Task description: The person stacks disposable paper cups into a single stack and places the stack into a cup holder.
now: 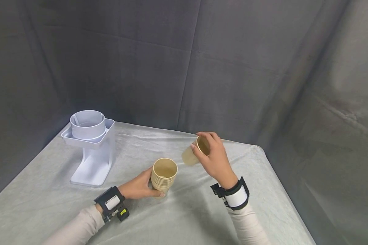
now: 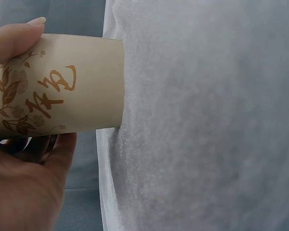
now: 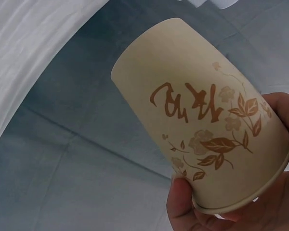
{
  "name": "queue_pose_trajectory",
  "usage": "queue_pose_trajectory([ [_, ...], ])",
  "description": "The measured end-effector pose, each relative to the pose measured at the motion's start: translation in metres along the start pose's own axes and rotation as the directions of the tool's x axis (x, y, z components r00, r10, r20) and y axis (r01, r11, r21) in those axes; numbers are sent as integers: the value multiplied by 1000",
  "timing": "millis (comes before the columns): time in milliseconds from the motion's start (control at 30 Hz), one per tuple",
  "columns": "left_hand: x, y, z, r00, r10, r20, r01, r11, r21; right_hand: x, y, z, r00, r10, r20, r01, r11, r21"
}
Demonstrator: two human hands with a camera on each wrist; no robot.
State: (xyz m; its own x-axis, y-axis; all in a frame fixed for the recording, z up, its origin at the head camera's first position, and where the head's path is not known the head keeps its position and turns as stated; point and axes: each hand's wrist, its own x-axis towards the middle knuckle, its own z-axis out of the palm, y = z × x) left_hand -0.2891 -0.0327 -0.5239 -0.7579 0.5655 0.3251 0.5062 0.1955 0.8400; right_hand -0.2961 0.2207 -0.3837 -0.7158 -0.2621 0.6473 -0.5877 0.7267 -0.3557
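My left hand [image 1: 140, 185] grips a nested stack of beige paper cups [image 1: 163, 180], mouth up and tilted a little towards me. In the left wrist view the outer cup [image 2: 82, 91] shows brown flowers and lettering, with the thumb on one side and fingers on the other. To the right and farther back, my right hand [image 1: 216, 158] holds a single paper cup [image 1: 190, 157] by its rim. That cup leans, its base pointing left and down. The right wrist view shows the same print on this cup [image 3: 202, 115], with thumb and fingers around the rim end.
A white stand [image 1: 93, 166] with a round open holder [image 1: 87, 126] on top is at the back left of the table. A pale cloth [image 1: 141, 224] covers the tabletop. Grey curtains [image 1: 141, 68] enclose the back and sides.
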Motion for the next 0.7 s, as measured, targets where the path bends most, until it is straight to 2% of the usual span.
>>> queue_pose_trajectory([
  [400,0,2,0,1000,-10,9,9,1000,21,0,-30,9,998,-66,-2,66,992,108],
  [700,2,0,1,1000,-17,14,16,999,38,-1,-39,16,994,-107,-15,108,984,145],
])
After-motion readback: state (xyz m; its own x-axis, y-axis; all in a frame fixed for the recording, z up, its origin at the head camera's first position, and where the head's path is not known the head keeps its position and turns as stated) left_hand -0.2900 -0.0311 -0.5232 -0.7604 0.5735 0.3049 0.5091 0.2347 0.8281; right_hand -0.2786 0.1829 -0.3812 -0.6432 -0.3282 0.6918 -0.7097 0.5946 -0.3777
